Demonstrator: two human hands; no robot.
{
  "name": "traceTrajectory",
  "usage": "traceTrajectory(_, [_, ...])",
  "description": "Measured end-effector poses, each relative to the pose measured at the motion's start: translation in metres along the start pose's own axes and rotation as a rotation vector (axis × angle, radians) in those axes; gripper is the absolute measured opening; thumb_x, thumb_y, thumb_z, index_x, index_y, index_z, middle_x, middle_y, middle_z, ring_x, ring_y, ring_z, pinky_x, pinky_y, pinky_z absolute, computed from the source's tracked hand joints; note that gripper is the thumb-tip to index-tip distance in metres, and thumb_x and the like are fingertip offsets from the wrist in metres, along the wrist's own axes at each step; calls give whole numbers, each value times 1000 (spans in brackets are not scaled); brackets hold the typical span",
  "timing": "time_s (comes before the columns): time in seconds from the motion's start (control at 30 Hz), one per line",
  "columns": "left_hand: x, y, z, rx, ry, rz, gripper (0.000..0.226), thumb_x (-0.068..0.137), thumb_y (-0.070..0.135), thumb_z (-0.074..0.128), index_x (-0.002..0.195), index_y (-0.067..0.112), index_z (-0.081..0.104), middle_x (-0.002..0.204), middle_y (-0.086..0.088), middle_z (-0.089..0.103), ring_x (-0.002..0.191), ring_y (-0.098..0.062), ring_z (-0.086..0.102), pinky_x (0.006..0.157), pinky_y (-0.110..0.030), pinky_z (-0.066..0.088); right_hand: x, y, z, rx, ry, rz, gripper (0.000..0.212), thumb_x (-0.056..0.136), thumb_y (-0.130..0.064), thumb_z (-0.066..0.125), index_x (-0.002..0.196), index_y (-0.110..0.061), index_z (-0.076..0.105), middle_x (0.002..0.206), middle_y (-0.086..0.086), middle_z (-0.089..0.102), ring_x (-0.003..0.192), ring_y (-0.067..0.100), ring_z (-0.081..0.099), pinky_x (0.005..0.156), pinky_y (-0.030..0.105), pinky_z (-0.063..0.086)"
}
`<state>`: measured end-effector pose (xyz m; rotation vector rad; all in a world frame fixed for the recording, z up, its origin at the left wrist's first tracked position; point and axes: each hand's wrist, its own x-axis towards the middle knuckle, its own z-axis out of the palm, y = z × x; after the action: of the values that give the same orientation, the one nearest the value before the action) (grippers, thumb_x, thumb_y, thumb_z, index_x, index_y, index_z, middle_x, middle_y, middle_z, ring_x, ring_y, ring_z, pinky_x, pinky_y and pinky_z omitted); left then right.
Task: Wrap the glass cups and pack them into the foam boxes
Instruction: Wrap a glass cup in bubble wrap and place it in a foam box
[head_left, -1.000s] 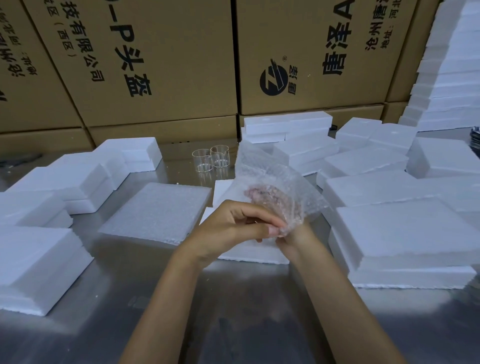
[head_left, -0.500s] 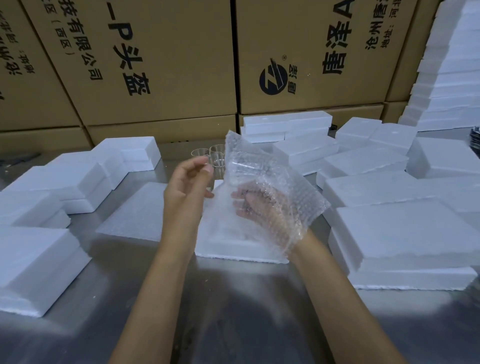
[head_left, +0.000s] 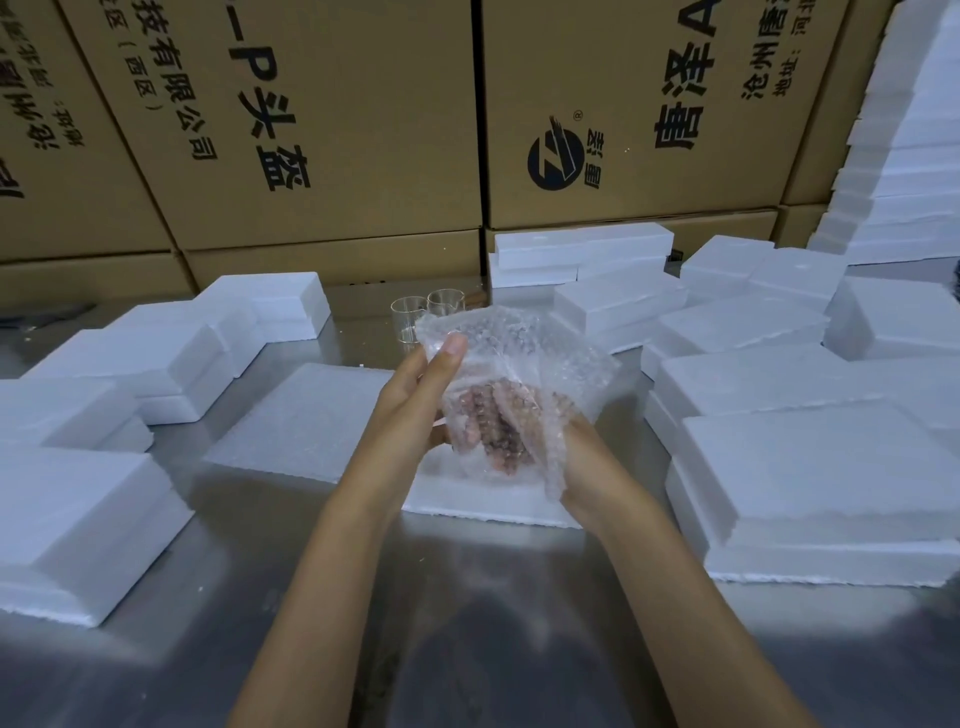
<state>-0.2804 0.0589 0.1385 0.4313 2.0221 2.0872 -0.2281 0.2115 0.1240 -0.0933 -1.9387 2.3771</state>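
Observation:
A clear bubble wrap sheet (head_left: 524, 358) is bunched up between both hands above the table's middle. My left hand (head_left: 415, 400) holds its left side, thumb pressed on the top edge. My right hand (head_left: 550, 441) is under the wrap, fingers curled and showing pink through the bubbles. Whether a cup sits inside the wrap I cannot tell. Two bare glass cups (head_left: 428, 314) stand upright on the steel table (head_left: 467, 623) just behind the wrap. A flat foam piece (head_left: 493, 501) lies directly under my hands.
White foam boxes (head_left: 810, 467) are stacked to the right, more foam boxes (head_left: 78, 509) to the left and at the back. A foam lid (head_left: 306, 415) lies flat left of centre. Large cardboard cartons (head_left: 623, 114) wall off the rear.
My left hand went from beside the cups back onto the wrap's left side. The wrap, spread wide half a second ago, is now gathered closer around my right hand.

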Motion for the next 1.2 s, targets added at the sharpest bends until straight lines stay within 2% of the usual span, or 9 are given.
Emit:
traceTrajectory(0.17, [-4, 9, 0, -122, 64, 45, 75, 71, 69, 77, 134, 31, 61, 134, 3, 65, 124, -25, 61, 103, -51, 50, -8, -12, 6, -181, 46, -184, 27, 99, -17, 57, 77, -24, 70, 64, -10, 70, 64, 14, 66, 60, 20, 55])
traceTrajectory(0.3, [-4, 15, -6, -365, 170, 48, 59, 80, 52, 76, 128, 18, 67, 124, -10, 71, 119, -36, 63, 101, -55, 47, -2, -17, 0, -55, 371, -441, 21, 94, -8, 61, 84, -19, 76, 77, -3, 75, 71, 8, 68, 67, 20, 55])
traceTrajectory(0.43, [-3, 15, -16, -567, 171, 45, 43, 89, 47, 69, 127, 26, 65, 124, -2, 72, 116, -24, 68, 99, -42, 54, 6, -14, -15, 62, 585, -416, 19, 94, -4, 55, 94, -13, 71, 85, 2, 72, 77, 13, 67, 76, 23, 55])
traceTrajectory(0.57, [-3, 14, -14, -675, 143, 35, 24, 88, 41, 71, 108, 28, 74, 116, -3, 75, 105, -21, 73, 75, -33, 61, 7, -7, -8, -71, 172, -217, 23, 86, -1, 59, 96, -19, 71, 92, -5, 74, 97, 17, 67, 85, 23, 52])
traceTrajectory(0.63, [-1, 11, -11, -655, 143, 19, 27, 86, 37, 74, 111, 25, 73, 114, -4, 75, 103, -21, 73, 76, -32, 59, 3, -4, -4, -137, -138, -158, 34, 80, -15, 68, 113, -22, 69, 109, -9, 73, 109, 8, 65, 87, 17, 51])
traceTrajectory(0.7, [0, 8, -10, -588, 123, 8, 39, 83, 35, 75, 119, 23, 67, 113, -3, 74, 103, -19, 69, 82, -33, 54, 2, -3, -1, -131, -165, -163, 38, 82, -27, 74, 119, -26, 67, 117, -13, 71, 112, 4, 63, 86, 18, 52])
traceTrajectory(0.9, [4, 4, -10, -399, -13, -21, 49, 71, 31, 81, 118, 21, 68, 103, 1, 72, 87, -15, 65, 69, -26, 52, 8, -9, -12, 67, 274, -190, 6, 87, -25, 73, 87, -21, 77, 96, -2, 76, 93, 14, 70, 72, 26, 53])
traceTrajectory(1.03, [4, 1, -9, -257, -65, -22, 85, 56, 28, 86, 134, 23, 54, 115, -5, 69, 95, -21, 68, 68, -30, 57, 9, -10, -15, -27, 384, -197, 19, 86, -3, 65, 80, -20, 72, 71, -4, 72, 68, 13, 67, 73, 36, 55])
traceTrajectory(1.2, [-6, 8, -7, -82, -221, 2, 63, 68, 20, 84, 126, 28, 61, 121, -5, 71, 108, -24, 71, 78, -34, 60, -1, -13, -8, -108, 416, -281, 40, 81, 8, 48, 97, -22, 68, 65, -13, 67, 54, 0, 59, 49, 12, 48])
